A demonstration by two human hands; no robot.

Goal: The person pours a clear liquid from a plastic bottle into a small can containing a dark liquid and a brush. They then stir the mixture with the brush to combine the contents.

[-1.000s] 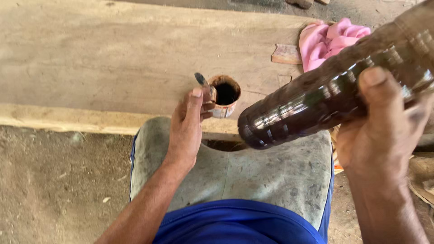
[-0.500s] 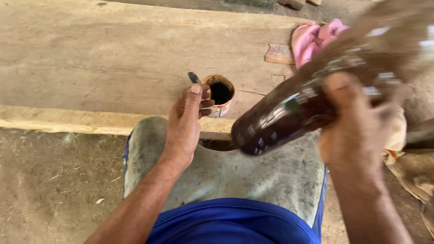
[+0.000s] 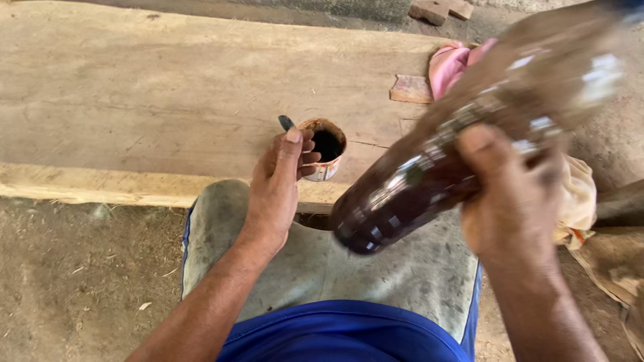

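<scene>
The right hand [image 3: 513, 201] was wrapped around the middle of a dark, tilted plastic bottle [image 3: 429, 181], probably heavy, smooth and slippery, best gripped mid-body, while the left hand [image 3: 278, 184] curled around a small tin [image 3: 325, 157] on the wooden bench [image 3: 147, 94].
</scene>
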